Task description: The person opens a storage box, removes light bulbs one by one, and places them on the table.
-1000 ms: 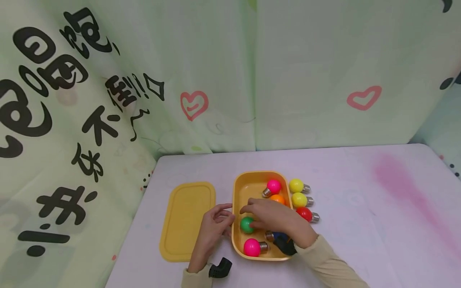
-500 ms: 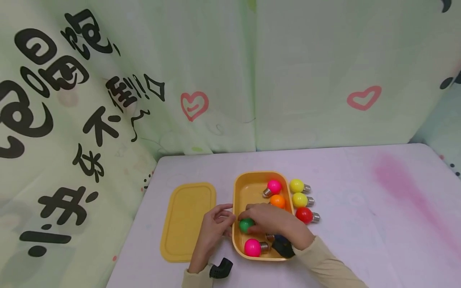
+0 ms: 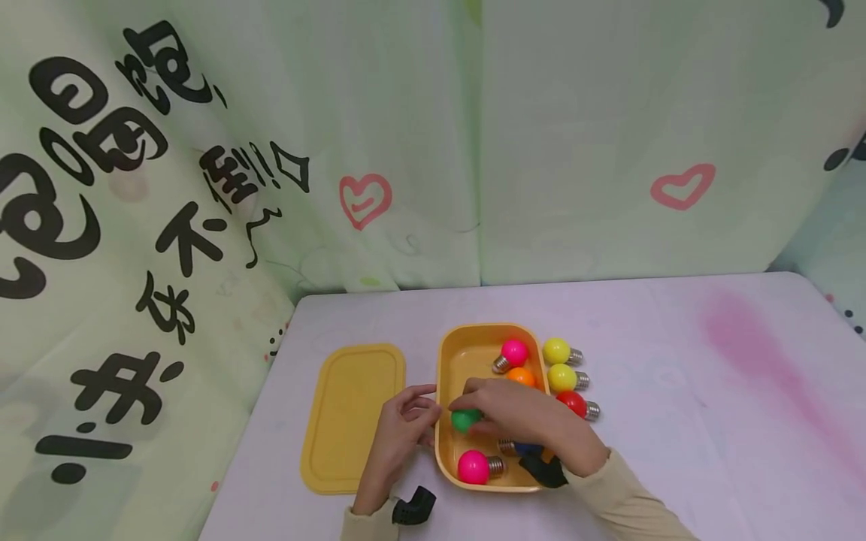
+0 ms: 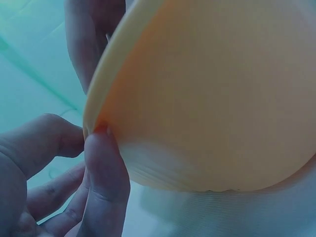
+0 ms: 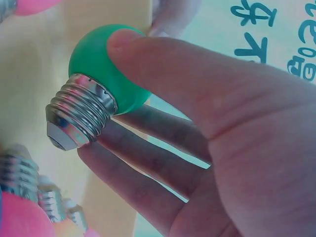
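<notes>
Inside the yellow-orange plastic box (image 3: 473,342), my right hand (image 3: 510,409) pinches a green light bulb (image 3: 465,421) between thumb and fingers. The right wrist view shows the thumb on the green globe, with the bulb's metal screw base (image 5: 81,113) pointing away from the palm. My left hand (image 3: 402,421) is at the box's left side, thumb and index finger pinching its rim (image 4: 98,84). Also in the box are a pink bulb (image 3: 473,467) at the near end, another pink bulb (image 3: 515,351), an orange bulb (image 3: 521,376), and a blue bulb (image 3: 526,448) partly hidden by the right wrist.
A matching yellow lid (image 3: 352,417) lies flat left of the box. Right of the box are two yellow bulbs, the far one (image 3: 557,351) and the near one (image 3: 561,377), plus a red bulb (image 3: 572,404). A printed curtain (image 3: 575,150) hangs behind the table (image 3: 676,421).
My right hand's fingers have come down around the green bulb and now grip it; the bulb has shifted slightly. My left hand has stayed at the box's rim.
</notes>
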Demonstrator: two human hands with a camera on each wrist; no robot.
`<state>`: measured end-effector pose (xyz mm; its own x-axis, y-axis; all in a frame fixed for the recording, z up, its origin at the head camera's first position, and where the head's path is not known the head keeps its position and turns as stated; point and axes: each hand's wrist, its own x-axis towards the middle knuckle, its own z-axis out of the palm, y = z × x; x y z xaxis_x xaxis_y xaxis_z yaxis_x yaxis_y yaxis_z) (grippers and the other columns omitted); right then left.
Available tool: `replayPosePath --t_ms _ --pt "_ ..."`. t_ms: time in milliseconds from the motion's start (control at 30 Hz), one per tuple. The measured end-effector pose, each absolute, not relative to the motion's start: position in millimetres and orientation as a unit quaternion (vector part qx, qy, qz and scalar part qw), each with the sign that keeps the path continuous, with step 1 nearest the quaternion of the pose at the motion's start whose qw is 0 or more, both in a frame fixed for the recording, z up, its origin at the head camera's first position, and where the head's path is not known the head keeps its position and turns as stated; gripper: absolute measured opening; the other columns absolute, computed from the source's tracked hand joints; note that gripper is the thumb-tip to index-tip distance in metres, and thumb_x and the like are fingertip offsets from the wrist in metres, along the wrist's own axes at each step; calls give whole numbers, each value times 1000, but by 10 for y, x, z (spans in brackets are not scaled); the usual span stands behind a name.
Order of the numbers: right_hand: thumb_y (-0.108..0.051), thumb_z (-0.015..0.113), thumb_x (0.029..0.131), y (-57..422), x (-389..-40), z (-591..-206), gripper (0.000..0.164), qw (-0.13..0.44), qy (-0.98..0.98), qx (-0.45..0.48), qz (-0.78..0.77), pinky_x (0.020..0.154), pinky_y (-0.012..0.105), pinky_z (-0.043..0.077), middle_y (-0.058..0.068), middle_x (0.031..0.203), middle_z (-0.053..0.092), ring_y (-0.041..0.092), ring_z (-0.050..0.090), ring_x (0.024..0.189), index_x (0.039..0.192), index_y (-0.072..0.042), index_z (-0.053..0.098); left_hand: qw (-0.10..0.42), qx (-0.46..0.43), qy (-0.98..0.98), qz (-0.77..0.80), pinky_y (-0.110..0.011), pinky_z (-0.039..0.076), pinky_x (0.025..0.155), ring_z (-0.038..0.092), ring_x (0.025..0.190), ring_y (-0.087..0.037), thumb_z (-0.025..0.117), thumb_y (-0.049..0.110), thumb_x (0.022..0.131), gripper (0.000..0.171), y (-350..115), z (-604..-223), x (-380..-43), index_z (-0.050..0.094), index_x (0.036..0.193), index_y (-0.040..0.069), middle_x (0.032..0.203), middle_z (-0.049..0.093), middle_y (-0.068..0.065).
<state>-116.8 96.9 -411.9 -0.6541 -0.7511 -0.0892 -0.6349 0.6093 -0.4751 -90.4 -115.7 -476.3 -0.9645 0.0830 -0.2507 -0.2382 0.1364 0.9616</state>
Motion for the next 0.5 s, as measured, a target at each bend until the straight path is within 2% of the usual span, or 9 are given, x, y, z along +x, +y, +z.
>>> replayPosePath --t_ms 233,500 --pt "-24 76 87 1088 -1117 -4028 34 126 891 -384 -206 75 18 53 -6 98 61 2 54 79 120 -17 71 123 -52 733 666 -24 57 57 63 71 -14 70 15 93 42 -1155 -4754 -910 59 131 5 100 64 -8" --pt "-26 76 87 1264 -1055 -3974 35 98 895 -385 -203 80 23 56 -4 104 62 8 59 88 121 -17 71 120 -50 728 673 -25 57 55 63 72 -13 70 12 92 41 -1153 -4764 -907 59 131 3 97 64 -6"
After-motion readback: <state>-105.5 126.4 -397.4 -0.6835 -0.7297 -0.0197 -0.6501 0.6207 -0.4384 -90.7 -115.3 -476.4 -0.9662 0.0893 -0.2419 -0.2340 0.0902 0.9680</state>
